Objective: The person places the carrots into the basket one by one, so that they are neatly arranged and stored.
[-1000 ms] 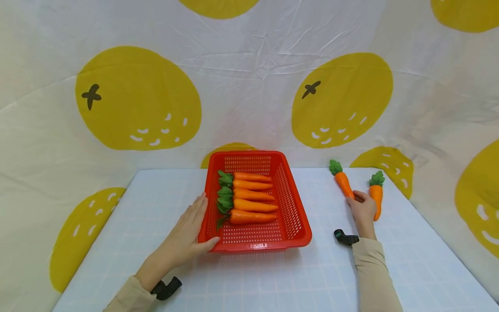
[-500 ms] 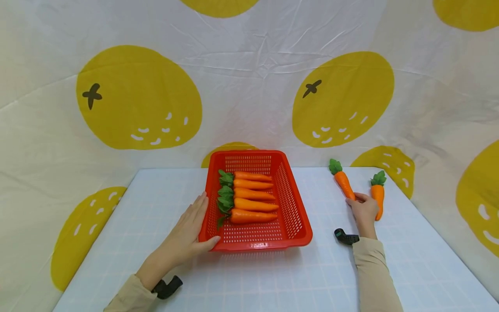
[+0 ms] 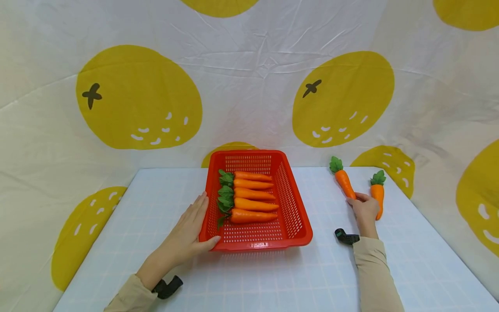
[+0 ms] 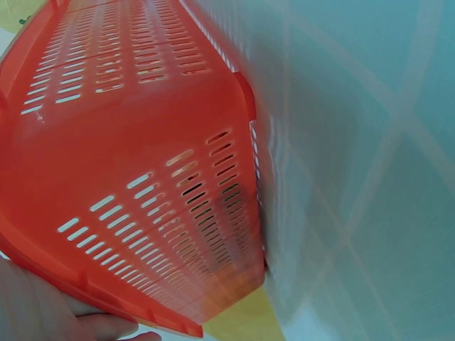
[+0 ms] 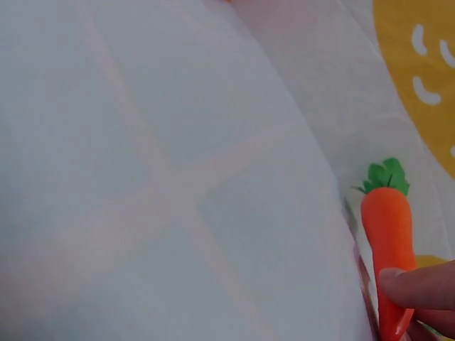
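Note:
My right hand (image 3: 365, 212) pinches an orange carrot (image 3: 345, 183) with a green leafy top near its pointed end, between thumb and fingers. In the right wrist view the thumb presses on the side of this carrot (image 5: 389, 227), and its leaves point away from the hand. My left hand (image 3: 185, 234) rests with straight fingers along the left rim of a red plastic basket (image 3: 300, 216), its thumb over the front left corner. Several carrots (image 3: 253, 195) lie side by side in the basket, leaves to the left. The left wrist view shows the slotted basket wall (image 4: 121, 163) beside the fingers.
Another leafy carrot (image 3: 377, 197) lies on the table just right of my right hand, partly behind it. A pale checked cloth covers the table (image 3: 249, 281). A white curtain (image 3: 249, 86) printed with yellow fruit hangs along the back and sides.
The leafy end of the carrot in my right hand has risen slightly, and that hand has shifted a little to the right. My left hand and the basket stay in place.

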The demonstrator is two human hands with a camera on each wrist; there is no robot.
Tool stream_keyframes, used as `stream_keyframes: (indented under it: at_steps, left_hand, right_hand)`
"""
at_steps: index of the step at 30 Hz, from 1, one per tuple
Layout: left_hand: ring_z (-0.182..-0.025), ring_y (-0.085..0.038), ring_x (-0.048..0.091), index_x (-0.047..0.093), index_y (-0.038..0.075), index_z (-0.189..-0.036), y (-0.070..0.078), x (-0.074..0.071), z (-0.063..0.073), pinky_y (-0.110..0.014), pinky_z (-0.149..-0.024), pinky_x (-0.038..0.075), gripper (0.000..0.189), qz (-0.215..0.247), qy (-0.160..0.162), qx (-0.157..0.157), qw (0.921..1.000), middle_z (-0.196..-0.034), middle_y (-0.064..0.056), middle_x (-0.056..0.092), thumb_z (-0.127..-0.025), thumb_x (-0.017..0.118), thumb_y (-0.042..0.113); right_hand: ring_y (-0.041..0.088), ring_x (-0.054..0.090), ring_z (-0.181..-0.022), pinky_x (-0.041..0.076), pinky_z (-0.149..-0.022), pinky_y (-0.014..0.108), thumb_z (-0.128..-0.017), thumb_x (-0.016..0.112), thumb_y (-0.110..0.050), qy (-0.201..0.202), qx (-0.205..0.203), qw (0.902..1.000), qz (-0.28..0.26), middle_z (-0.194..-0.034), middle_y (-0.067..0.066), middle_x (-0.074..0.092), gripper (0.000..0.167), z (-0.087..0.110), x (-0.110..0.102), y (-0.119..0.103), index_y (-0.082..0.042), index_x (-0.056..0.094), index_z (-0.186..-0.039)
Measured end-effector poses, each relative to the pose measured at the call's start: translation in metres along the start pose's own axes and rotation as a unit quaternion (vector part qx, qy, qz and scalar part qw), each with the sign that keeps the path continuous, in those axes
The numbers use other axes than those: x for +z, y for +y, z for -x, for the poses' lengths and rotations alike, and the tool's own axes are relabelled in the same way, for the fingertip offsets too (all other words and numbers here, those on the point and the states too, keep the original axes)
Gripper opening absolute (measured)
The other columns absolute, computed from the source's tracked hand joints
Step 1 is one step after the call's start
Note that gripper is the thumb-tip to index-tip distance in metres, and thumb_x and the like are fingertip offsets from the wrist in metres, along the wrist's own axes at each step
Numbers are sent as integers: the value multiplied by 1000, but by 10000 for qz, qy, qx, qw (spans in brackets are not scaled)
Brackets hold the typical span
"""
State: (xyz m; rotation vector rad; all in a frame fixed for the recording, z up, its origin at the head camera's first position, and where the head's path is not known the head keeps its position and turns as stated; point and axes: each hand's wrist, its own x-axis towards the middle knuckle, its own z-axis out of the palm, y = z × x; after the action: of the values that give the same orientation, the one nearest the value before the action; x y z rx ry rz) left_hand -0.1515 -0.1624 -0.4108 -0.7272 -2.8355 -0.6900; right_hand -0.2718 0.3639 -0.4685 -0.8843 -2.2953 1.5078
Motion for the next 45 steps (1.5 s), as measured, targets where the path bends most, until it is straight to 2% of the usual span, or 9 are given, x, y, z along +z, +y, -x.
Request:
stream_keyframes:
  at_steps: [5, 8, 10, 17, 24, 27, 34, 38, 45]
  left_hand:
    - [-152, -27, 5, 10, 0, -158, 0, 0, 0, -55, -119, 14, 104, 16, -1, -17, 10000, -167, -8, 2, -89, 64, 56]
    - [-152, -27, 5, 10, 0, -158, 0, 0, 0, -56, -119, 15, 104, 21, -6, -26, 10000, -167, -8, 2, -89, 65, 55]
    - [-152, -27, 5, 9, 1, -158, 0, 0, 0, -56, -119, 15, 104, 15, -8, -24, 10000, -167, -8, 2, -89, 65, 55]
    - [-152, -27, 5, 10, 0, -158, 1, -1, 0, -56, -119, 15, 105, 7, 4, 17, 10000, -167, -8, 2, -89, 64, 57]
    - [-152, -28, 6, 10, -1, -158, 2, -2, 0, -56, -119, 15, 104, 19, 15, 21, 10000, -166, -9, 3, -89, 64, 56]
    - [-152, -27, 6, 10, 0, -158, 2, -2, 0, -56, -119, 15, 105, 21, 13, 7, 10000, -166, -9, 3, -89, 64, 56]
    - [-152, -28, 6, 10, -1, -158, 1, -2, 1, -56, -118, 16, 104, -1, 25, 16, 10000, -166, -10, 4, -89, 65, 56]
    - [-152, -28, 6, 10, -1, -158, 1, -2, 1, -56, -119, 16, 104, -8, 12, 18, 10000, -166, -10, 3, -89, 65, 56]
    - [-152, -27, 5, 10, 0, -158, 1, -1, 1, -55, -119, 15, 105, 3, 2, 10, 10000, -166, -9, 3, -89, 64, 57]
  right_hand:
    - [26, 46, -111, 45, -83, 27, -93, 69, -20, -103, 25, 9999, 128, -133, 17, 53, 47, 1, -2, -5, -2, 60, -135]
    - [25, 47, -105, 44, -75, 24, -92, 69, -19, -196, -134, 9994, 238, -132, 19, 55, 48, 3, -6, -11, -2, 60, -135]
    - [26, 46, -105, 42, -75, 26, -92, 68, -19, -270, -238, 9990, 276, -132, 20, 56, 47, 5, -8, -15, -2, 60, -135]
    - [28, 47, -111, 41, -80, 28, -94, 67, -20, -439, -665, 9960, 394, -134, 21, 56, 48, 12, -13, -30, -1, 59, -137]
    - [30, 48, -114, 42, -83, 29, -94, 69, -22, -561, -764, 9950, 302, -136, 21, 55, 48, 21, -16, -49, -3, 58, -138]
    - [31, 50, -113, 43, -83, 30, -93, 70, -22, -577, -934, 9934, 327, -133, 22, 58, 49, 25, -18, -56, -3, 59, -137]
    - [33, 47, -115, 42, -94, 42, -94, 70, -18, -756, -1142, 9903, 230, -131, 24, 57, 48, 36, -20, -75, -1, 58, -137]
    - [34, 48, -115, 41, -100, 47, -94, 70, -17, -874, -1358, 9867, 167, -130, 25, 58, 48, 44, -22, -86, -1, 58, -137]
    - [30, 52, -111, 41, -101, 48, -93, 71, -20, -1060, -1784, 9782, 81, -127, 24, 60, 49, 64, -23, -105, -1, 58, -137]
